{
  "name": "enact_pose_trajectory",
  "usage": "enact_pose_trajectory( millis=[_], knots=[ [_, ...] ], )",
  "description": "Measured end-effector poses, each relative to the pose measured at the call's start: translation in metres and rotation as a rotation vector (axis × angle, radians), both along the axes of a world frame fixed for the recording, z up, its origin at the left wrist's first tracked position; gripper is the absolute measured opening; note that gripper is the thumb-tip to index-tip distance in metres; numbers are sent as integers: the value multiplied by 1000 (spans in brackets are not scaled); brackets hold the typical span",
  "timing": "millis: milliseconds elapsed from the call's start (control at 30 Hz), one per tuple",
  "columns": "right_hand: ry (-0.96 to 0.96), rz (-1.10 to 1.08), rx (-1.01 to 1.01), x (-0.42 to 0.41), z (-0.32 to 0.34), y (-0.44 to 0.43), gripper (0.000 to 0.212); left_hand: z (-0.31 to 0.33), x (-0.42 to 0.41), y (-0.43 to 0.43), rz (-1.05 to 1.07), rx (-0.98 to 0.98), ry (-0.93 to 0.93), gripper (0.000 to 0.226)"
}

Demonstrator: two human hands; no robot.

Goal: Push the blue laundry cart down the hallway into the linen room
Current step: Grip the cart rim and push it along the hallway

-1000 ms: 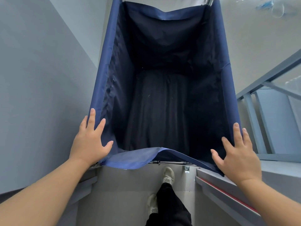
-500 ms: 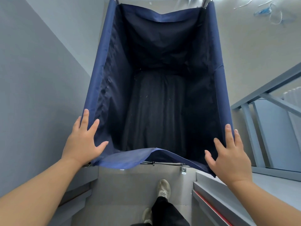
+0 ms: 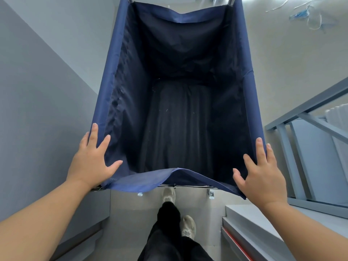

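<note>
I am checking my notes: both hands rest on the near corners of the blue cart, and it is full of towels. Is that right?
Not quite. The head view shows the left hand and right hand on the cart's near corners, but the cart is empty.

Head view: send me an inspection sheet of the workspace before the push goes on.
Surface: pale hallway floor, bare near the feet.
Job's things: blue laundry cart, fabric bin dark inside, no linen seen in it.
Clutter: loose blue and white strands on the floor, far right.
Grippers: left hand flat on the cart's near left corner; right hand flat on the near right corner; fingers spread, not curled around anything.
Cables: nothing seen, unless those strands are cords; cannot tell.
Surroundings: grey wall close on the left; grey metal frame on the right.
</note>
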State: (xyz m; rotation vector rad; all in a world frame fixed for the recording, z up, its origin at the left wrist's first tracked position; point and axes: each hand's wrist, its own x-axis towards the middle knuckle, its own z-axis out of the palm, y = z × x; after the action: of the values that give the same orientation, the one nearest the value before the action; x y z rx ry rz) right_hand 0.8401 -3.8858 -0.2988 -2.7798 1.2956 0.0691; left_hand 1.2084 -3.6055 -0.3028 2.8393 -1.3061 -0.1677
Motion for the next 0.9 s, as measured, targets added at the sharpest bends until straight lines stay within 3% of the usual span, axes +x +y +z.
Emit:
enact_pose_trajectory(
  millis=[900],
  knots=[
    [42, -35, 17, 100, -4, -108, 49, 3, 113, -121, -28, 13, 32, 93]
  ],
)
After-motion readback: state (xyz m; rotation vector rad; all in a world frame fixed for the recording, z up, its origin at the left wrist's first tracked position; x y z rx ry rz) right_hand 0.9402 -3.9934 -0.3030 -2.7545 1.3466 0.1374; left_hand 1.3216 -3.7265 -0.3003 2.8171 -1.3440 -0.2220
